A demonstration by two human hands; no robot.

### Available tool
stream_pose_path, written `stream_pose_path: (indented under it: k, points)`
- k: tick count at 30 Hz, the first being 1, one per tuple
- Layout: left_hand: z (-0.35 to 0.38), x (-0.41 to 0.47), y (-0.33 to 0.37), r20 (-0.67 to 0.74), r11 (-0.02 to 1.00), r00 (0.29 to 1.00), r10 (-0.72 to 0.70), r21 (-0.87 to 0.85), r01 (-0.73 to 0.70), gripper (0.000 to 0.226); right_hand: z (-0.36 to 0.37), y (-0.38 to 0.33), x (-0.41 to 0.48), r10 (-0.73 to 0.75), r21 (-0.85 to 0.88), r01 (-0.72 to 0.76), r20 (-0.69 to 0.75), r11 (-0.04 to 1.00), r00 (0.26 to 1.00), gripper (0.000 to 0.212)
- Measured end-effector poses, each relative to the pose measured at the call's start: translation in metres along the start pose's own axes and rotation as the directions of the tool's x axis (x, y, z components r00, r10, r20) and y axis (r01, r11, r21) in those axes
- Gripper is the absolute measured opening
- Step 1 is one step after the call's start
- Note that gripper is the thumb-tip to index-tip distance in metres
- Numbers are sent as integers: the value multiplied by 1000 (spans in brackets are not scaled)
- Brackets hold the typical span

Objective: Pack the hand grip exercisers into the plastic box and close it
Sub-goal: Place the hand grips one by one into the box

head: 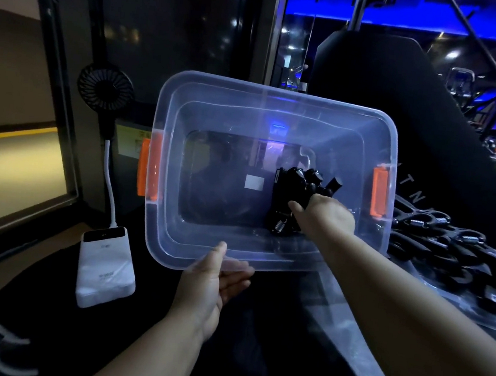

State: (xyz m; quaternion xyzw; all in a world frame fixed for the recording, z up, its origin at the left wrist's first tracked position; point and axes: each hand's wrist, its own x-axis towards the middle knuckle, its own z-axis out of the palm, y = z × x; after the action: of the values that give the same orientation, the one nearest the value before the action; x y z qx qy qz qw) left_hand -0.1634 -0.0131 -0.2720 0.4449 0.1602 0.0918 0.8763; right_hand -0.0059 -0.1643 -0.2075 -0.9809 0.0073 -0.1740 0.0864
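Note:
A clear plastic box (pixel 206 104) with orange latches (pixel 148 168) on both short sides is tilted toward me. My left hand (pixel 215 282) grips its near rim from below, thumb on top. My right hand (pixel 326 217) reaches inside the box and is closed around a bunch of black hand grip exercisers (pixel 294 186) with metal springs, low at the box's right end. A pile of more black exercisers (pixel 454 249) lies outside, to the right of the box, on what looks like the clear lid (pixel 430 302).
A white power bank (pixel 105 267) with a white cable lies at the lower left, beside a small black fan (pixel 105 88). A black padded seat (pixel 404 91) rises behind the box. Dark gym equipment fills the far right.

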Motion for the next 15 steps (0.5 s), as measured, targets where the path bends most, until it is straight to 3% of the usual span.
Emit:
stream_pose_path:
  k: [6, 11, 15]
  points:
    - [0, 0, -3, -12, 999, 999, 31, 20, -31, 32, -10, 17, -20, -51, 39, 53, -46, 998, 998, 51]
    - [0, 0, -5, -58, 997, 995, 79, 13, -78, 25, -23, 45, -43, -121, 95, 157, -310, 983, 943, 50]
    - [-1, 3, -8, -82, 994, 990, 113, 21, -112, 21, -21, 92, -59, -32, 212, 147, -468, 966, 883, 53]
